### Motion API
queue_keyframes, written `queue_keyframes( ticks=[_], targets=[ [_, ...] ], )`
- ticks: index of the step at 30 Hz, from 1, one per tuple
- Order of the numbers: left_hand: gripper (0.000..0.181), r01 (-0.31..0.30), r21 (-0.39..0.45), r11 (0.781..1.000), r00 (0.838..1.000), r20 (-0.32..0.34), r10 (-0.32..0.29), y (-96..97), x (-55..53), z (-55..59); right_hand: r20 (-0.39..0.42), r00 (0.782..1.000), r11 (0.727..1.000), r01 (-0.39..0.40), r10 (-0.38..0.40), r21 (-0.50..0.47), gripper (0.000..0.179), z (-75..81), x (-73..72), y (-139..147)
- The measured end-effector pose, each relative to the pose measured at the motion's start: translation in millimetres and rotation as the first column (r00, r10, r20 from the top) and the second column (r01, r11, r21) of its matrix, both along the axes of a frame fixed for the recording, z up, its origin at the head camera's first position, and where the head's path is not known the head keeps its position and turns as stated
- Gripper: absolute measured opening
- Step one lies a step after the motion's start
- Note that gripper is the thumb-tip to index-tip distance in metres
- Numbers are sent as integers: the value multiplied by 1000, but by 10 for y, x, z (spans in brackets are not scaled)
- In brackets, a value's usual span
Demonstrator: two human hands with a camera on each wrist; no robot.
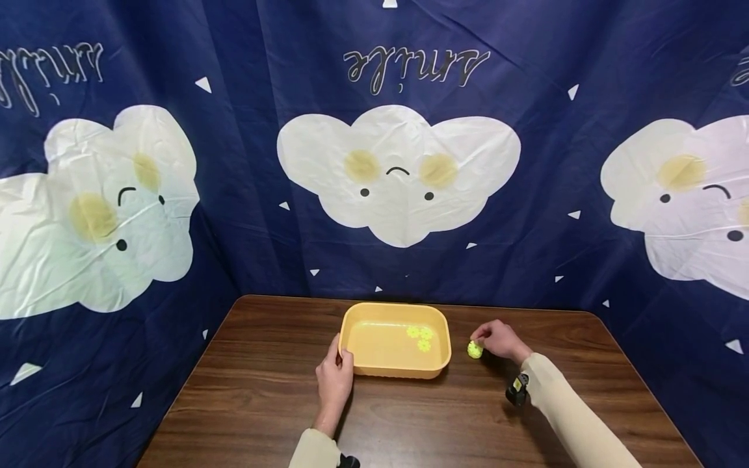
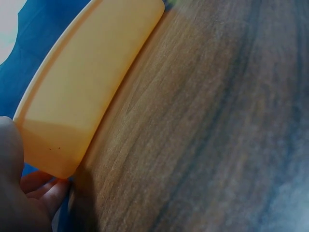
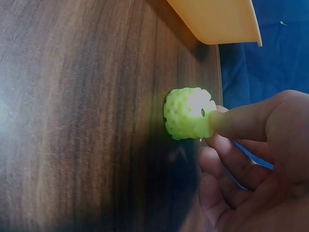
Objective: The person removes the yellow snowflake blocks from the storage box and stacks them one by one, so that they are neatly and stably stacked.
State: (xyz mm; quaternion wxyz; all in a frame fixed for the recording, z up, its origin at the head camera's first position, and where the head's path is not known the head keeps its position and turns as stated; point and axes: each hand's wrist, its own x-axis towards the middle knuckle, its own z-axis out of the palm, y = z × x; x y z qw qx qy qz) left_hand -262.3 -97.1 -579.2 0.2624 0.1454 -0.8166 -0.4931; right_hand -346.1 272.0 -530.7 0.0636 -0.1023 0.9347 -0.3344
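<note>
A shallow yellow plastic basin stands on the table, with several flat, flower-shaped yellow-green pieces lying inside toward its right end. My left hand grips the basin's left side, thumb at the rim; in the left wrist view the fingers reach round the basin's end and under its lower edge. To the right of the basin, a small stack of yellow-green flower-shaped pieces stands on the table. Thumb and finger of my right hand pinch the top of this stack. Which pieces the pinch takes in, I cannot tell.
The brown wooden table ends at a back edge just behind the basin. Dark blue cloth with white clouds hangs behind and on both sides. A black wrist device sits by the right cuff.
</note>
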Motion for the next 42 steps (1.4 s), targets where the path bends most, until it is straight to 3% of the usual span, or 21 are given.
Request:
queue_keyframes(
  ticks=[8,28,35,42],
  targets=[
    [43,-4,0,1000,1000,2,4,3,2,2,36,999,999,35,-34,-22,14,-28,29,-19],
    [42,-4,-6,1000,1000,-24,4,4,-6,-7,42,998,999,36,-36,-11,13,-46,37,-27],
    [51,-16,-44,999,1000,-20,15,13,23,6,43,998,999,36,-36,0,12,-49,41,-32],
    [48,3,-41,999,1000,-13,-4,5,16,-2,25,996,996,91,-90,-22,14,-71,30,-68]
  ],
)
